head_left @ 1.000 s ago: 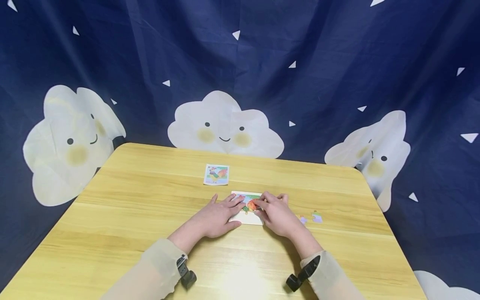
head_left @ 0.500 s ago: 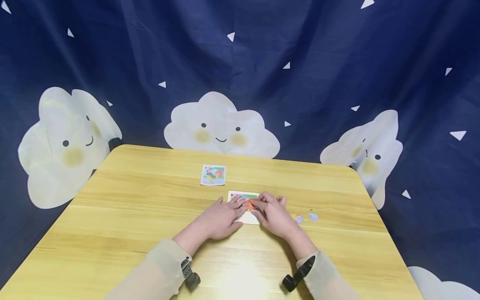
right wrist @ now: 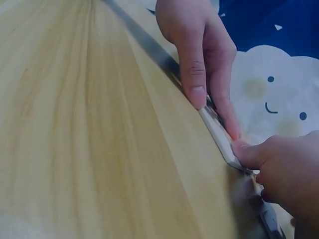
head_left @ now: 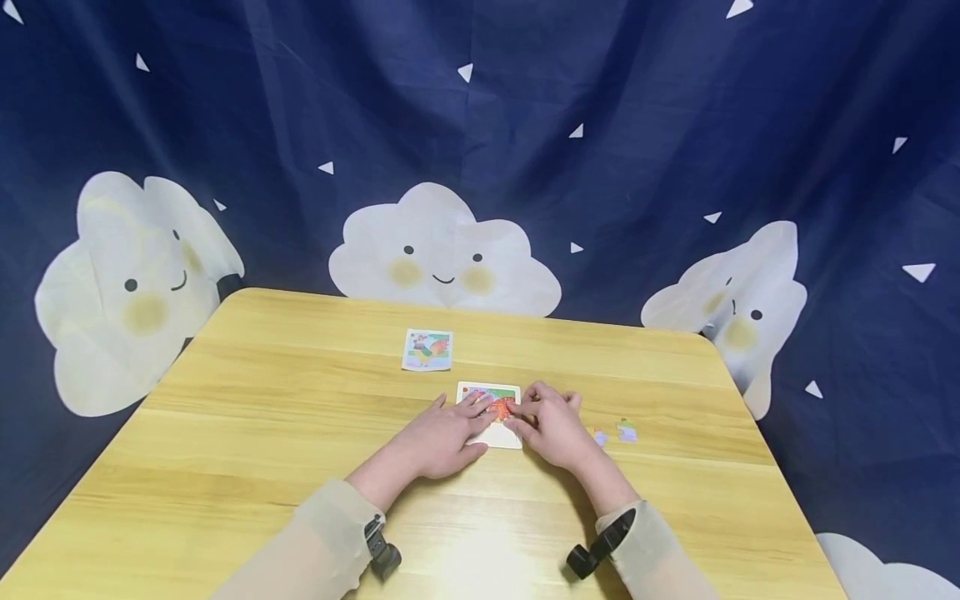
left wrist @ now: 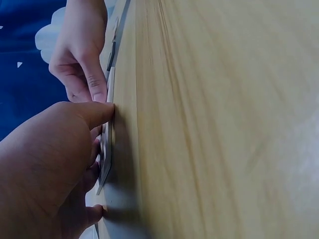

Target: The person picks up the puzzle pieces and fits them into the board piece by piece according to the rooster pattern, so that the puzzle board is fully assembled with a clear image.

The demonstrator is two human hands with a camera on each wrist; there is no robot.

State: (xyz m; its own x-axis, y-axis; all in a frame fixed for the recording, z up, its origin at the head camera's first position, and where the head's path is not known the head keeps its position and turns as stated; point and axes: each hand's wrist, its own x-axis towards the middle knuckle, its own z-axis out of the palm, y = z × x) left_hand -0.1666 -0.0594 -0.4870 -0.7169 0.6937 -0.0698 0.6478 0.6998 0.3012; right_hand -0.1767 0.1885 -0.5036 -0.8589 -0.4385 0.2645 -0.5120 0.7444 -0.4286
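A white-framed jigsaw puzzle board (head_left: 498,435) lies flat on the table, its lower part bare white and its upper part filled with a coloured picture. My left hand (head_left: 442,440) lies over the board's left side, fingers stretched across the picture and thumb at the near edge. At the board's right side my right hand (head_left: 553,429) pinches a red-orange puzzle piece (head_left: 501,408) with thumb and index finger, low on the picture. The fingers partly cover the piece. In the right wrist view the right thumb (right wrist: 249,154) touches the corner of the board.
Loose puzzle pieces (head_left: 627,431) lie to the right of the right hand, one partly hidden by it. A square picture card (head_left: 427,350) with a rooster lies behind the board. The wooden table (head_left: 262,400) ends at a dark blue cloud-print curtain (head_left: 480,125).
The right hand and the red-orange piece shift slightly over the board, and the fingers draw a little to the right. The left hand stays on the board. The head view has turned slightly.
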